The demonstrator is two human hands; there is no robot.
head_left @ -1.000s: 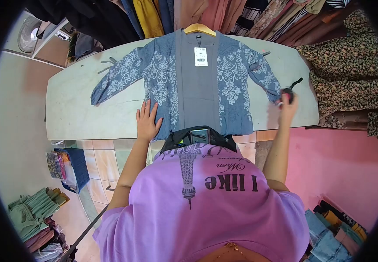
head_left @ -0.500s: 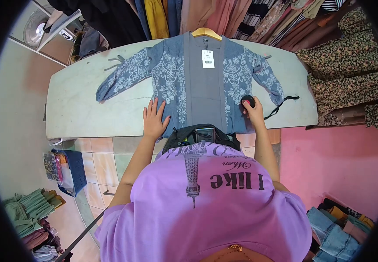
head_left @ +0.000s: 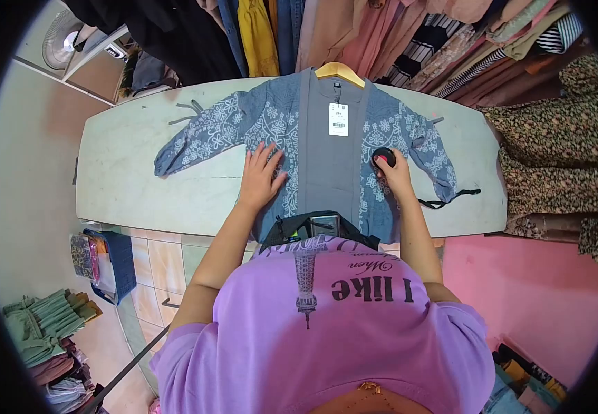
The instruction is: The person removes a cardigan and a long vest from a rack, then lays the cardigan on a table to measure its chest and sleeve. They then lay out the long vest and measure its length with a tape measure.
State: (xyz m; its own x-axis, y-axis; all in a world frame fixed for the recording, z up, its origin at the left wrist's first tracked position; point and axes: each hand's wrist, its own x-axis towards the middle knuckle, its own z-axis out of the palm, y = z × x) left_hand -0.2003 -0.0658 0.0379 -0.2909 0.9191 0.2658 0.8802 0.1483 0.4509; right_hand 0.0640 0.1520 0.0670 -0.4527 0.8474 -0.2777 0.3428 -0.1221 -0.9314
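Note:
A blue-grey jacket (head_left: 326,148) with white floral print lies spread flat on a pale table (head_left: 133,186), on a wooden hanger (head_left: 339,71), with a white price tag (head_left: 338,119) at its chest. My left hand (head_left: 261,176) lies flat, fingers apart, on the jacket's left front panel. My right hand (head_left: 392,172) grips a small round black device (head_left: 383,156) with a black strap (head_left: 451,200) and presses it on the right front panel.
Hanging clothes (head_left: 382,34) line the far side of the table and floral dresses (head_left: 561,138) hang at the right. A blue basket (head_left: 109,265) and folded green clothes (head_left: 36,328) sit on the floor at the left. A fan (head_left: 64,41) stands far left.
My right hand has brought the black device from the jacket's right cuff onto the right front panel and up. My left hand has slid up the left panel.

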